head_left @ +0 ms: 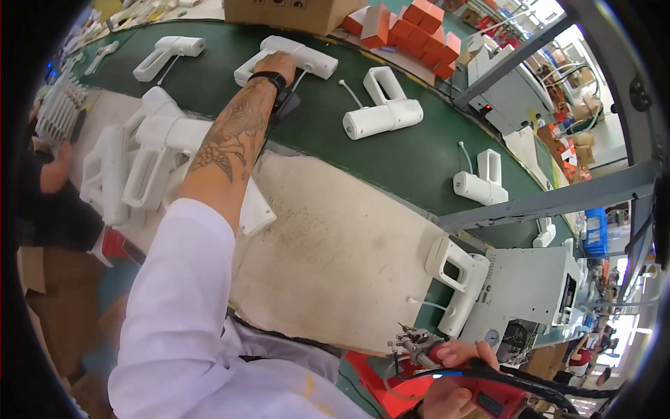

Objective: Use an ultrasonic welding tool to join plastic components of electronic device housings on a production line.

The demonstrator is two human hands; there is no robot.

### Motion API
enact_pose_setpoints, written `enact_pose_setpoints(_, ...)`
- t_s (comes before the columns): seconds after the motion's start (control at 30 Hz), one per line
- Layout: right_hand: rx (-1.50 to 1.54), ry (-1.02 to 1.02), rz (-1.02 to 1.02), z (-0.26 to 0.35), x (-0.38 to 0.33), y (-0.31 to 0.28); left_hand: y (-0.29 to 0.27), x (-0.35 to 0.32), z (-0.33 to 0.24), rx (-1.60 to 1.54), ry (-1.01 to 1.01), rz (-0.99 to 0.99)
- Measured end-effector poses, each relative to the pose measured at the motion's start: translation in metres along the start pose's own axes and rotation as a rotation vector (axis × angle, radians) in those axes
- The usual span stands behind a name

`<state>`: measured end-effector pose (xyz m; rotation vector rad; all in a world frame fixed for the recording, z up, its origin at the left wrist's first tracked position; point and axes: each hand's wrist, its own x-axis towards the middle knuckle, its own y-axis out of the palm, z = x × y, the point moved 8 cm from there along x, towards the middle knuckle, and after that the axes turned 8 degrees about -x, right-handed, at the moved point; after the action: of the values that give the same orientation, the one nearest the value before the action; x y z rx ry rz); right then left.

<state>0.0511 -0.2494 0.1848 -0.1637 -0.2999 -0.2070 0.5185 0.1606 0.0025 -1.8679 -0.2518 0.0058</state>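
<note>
My left hand [279, 64] reaches out across the green conveyor belt [391, 160] and rests on a white plastic appliance housing [307, 57] lying there; a black watch sits on the wrist. The fingers are hidden behind the housing. My right hand [453, 380] is low at the right, closed around a red and black powered hand tool [488, 391] with a metal tip and a trailing cable. Another white housing [457, 283] lies just above that hand at the edge of a beige work mat [335, 251].
More white housings lie along the belt [382, 112], [481, 183], [169, 54], and a pile of them [139, 160] sits left of my arm. Orange boxes [412, 31] and a cardboard carton [293, 12] stand beyond the belt. A grey machine [530, 293] stands right. Another person's arm [52, 167] is at far left.
</note>
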Motion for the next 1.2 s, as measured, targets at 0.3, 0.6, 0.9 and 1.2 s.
enact_pose_setpoints(0.3,-0.192,-0.214,-0.525,-0.013,-0.034,-0.008,0.009,-0.015,-0.003,0.082,-0.075,0.200)
enact_pose_setpoints(0.6,-0.119,-0.237,-0.433,-0.022,-0.017,-0.004,-0.098,-0.215,-0.153,-0.224,1.026,0.263)
enact_pose_setpoints(0.9,-0.001,-0.211,-0.362,-0.004,-0.009,-0.003,-0.023,-0.417,-0.147,-0.202,1.421,0.658)
enact_pose_setpoints(1.2,0.339,-0.393,0.265,0.011,0.002,0.020,-0.051,-0.438,-0.187,-0.411,0.846,0.330)
